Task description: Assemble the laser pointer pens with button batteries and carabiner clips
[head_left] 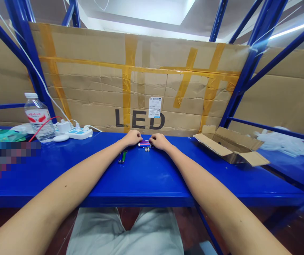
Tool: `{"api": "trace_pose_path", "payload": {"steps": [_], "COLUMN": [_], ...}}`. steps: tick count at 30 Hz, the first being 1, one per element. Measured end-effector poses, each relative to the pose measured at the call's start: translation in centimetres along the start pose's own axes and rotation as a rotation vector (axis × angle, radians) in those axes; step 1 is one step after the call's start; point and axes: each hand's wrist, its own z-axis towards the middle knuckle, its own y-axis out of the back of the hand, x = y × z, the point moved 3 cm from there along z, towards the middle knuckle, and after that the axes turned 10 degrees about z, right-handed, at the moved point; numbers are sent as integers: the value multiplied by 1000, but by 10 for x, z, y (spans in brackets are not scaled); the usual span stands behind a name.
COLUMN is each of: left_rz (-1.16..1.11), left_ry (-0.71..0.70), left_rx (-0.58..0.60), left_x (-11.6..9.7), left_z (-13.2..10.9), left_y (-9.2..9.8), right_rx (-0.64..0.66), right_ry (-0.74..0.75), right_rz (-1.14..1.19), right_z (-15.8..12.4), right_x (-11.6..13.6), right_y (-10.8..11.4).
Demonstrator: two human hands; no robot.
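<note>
A small row of slim coloured rods [144,143], red, white and blue, lies side by side on the blue table [146,177]. My left hand [133,137] is at the row's left end, its fingers curled closed. At the right end my right hand [160,141] is closed too, thumb and fingers drawn together. What either hand pinches, if anything, is too small to make out. Just in front of the row sit several small silver balls [147,149]. Beside my left forearm lie a green rod [124,157] and a darker one [120,158], both with shiny ends.
An open cardboard box [228,145] stands at the right. On the left are a water bottle [38,120], a white power strip [78,132] and a red cable [44,124]. A large cardboard sheet [101,92] marked LED backs the table, between blue rack posts [255,46].
</note>
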Motion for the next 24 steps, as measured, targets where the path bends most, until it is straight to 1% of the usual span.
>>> {"api": "trace_pose_path", "payload": {"steps": [5, 12, 16, 18, 20, 22, 23, 24], "left_rz": [24, -31, 15, 42, 80, 115, 112, 85], "left_ry": [71, 104, 115, 131, 138, 102, 77, 35], "left_rx": [-1, 30, 24, 20, 7, 3, 45, 129], "left_x": [0, 0, -1, 0, 3, 7, 9, 10], "left_z": [-3, -6, -5, -5, -7, -12, -16, -20], "left_y": [7, 9, 8, 10, 17, 31, 39, 46], "right_rx": [2, -3, 4, -5, -28, -67, -92, -116], "right_ry": [-22, -23, -20, -19, -14, 5, 25, 56], "right_rz": [35, 50, 45, 39, 25, 9, 3, 4], "right_z": [1, 1, 0, -1, -2, -4, -5, -8], "right_x": [-4, -5, -3, -2, -1, 3, 6, 12], "right_y": [0, 0, 0, 1, 3, 6, 8, 10]}}
